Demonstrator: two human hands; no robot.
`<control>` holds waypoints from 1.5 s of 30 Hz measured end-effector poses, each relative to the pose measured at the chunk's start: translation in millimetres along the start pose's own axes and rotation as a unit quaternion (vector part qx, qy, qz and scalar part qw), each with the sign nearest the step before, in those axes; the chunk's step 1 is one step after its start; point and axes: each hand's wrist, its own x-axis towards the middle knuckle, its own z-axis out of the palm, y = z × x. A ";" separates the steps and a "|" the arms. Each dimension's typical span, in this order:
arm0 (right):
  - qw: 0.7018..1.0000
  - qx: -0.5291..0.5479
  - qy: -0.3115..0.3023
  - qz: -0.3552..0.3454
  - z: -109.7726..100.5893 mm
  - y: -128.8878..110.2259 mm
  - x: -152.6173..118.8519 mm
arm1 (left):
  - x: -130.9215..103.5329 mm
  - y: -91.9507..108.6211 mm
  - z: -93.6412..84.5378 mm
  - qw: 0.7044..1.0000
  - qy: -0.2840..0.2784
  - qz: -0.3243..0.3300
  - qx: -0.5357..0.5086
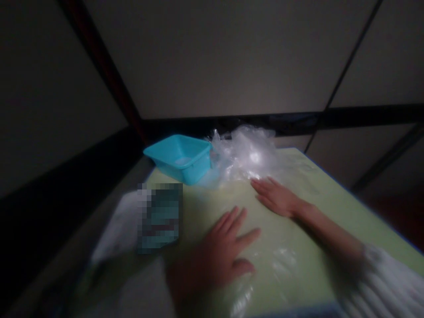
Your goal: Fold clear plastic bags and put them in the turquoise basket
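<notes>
Left hand (217,251) and right hand (276,198) are lying apart over the green table (338,198), fingers extended, gripping nothing visible; blur is hiding left-palm contact. Clear plastic (245,152) is bunching beside the blue basin (195,170), just beyond the right hand; good smoothing is probably calling for light, even pressure.

Both hands out, palms down, nothing gripped.
Left hand (220,249) nearer, blurred, fingers angled up-right, thumb (243,267) and index finger (250,237) splayed wide; right hand (278,196) farther forward, flat, fingers closer together, pointing up-left, right forearm (331,234) running in diagonally from lower right.
</notes>
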 end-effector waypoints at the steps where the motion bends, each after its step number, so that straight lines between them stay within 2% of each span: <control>1: 1.000 -0.008 0.008 0.008 -0.2 1.2 -0.1 | -0.1 0.0 -0.2 1.000 0.003 0.002 -0.001; 5: 0.999 -0.016 0.038 0.014 -10.6 5.2 -3.8 | -1.1 0.0 -2.0 1.000 -0.001 0.005 -0.002; 9: 0.997 0.037 0.064 -0.033 -27.3 4.1 -11.0 | -4.3 -0.5 -4.0 1.000 0.005 0.013 -0.005; 13: 0.991 0.090 0.047 -0.091 -36.6 -7.8 -14.0 | -6.5 -0.4 -5.9 1.000 0.011 0.023 -0.008; 17: 0.988 0.099 0.022 -0.113 -34.6 -19.7 -11.2 | -4.8 1.4 -6.3 1.000 0.006 0.025 -0.016; 21: 0.992 0.090 0.016 -0.089 -26.7 -19.6 -7.6 | -3.8 2.2 -3.4 1.000 -0.018 0.018 -0.018; 26: 0.997 0.057 0.037 -0.039 -21.9 -10.8 -4.8 | -4.7 1.9 -3.2 1.000 -0.015 0.017 -0.020; 35: 0.999 -0.008 0.024 -0.032 -16.0 -2.1 -4.5 | -5.9 0.0 -2.6 0.999 -0.013 0.028 -0.016; 38: 0.999 -0.006 0.042 -0.019 -18.4 -1.9 -6.4 | -5.7 -0.1 -2.6 1.000 0.007 0.027 -0.013; 40: 0.998 0.005 0.066 -0.001 -21.8 -6.9 -7.5 | -4.9 -2.4 -0.3 0.999 0.046 -0.011 -0.004; 42: 0.996 0.032 0.083 0.017 -24.6 -17.5 -7.5 | -3.8 -8.3 4.8 0.992 0.090 -0.083 0.013; 45: 0.994 0.093 0.066 0.005 -23.6 -40.2 -5.2 | -2.4 -22.6 16.7 0.977 0.123 -0.165 0.051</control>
